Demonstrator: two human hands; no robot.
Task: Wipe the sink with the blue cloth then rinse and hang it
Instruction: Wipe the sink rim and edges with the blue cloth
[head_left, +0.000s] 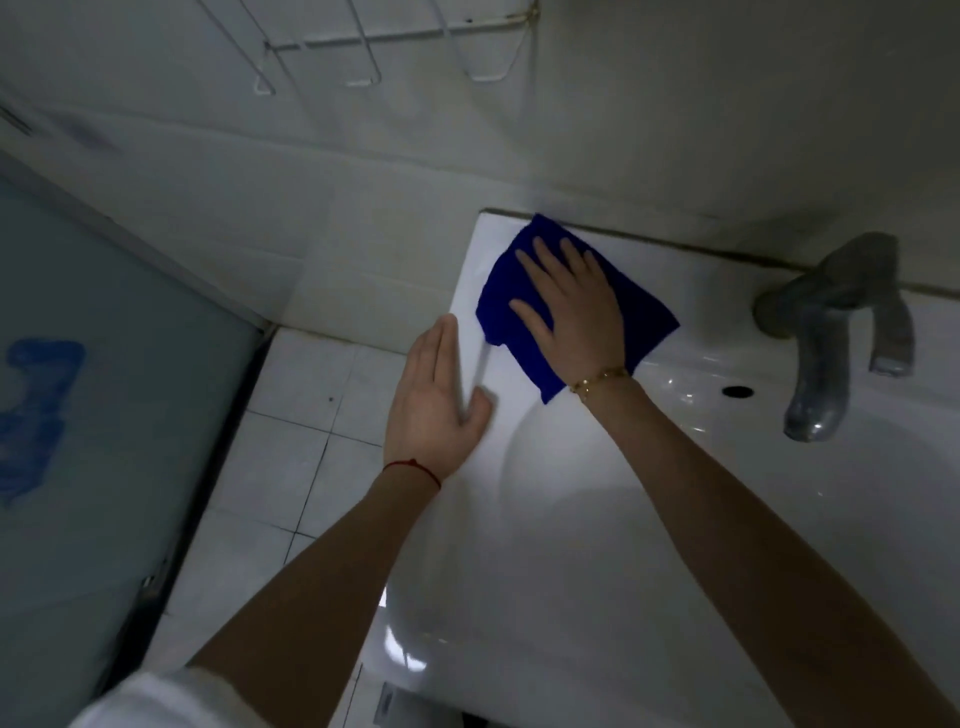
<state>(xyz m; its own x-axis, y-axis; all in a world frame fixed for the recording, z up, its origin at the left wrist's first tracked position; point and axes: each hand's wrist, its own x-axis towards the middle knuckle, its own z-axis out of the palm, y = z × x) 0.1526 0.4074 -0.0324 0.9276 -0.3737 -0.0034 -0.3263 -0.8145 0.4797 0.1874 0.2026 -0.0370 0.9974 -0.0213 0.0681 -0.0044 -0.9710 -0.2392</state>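
A white ceramic sink (613, 571) fills the lower right of the head view. The blue cloth (649, 312) lies flat on the sink's back-left corner ledge. My right hand (571, 306) presses down on the cloth with its fingers spread and straight. My left hand (436, 400) rests flat on the sink's left rim, just left of the cloth, fingers straight and together, holding nothing.
A metal tap (836, 332) stands on the sink's back ledge at the right, above an overflow hole (737, 391). A white wire rack (374, 47) hangs on the tiled wall above. White floor tiles (291, 441) and a glass door (104, 415) lie to the left.
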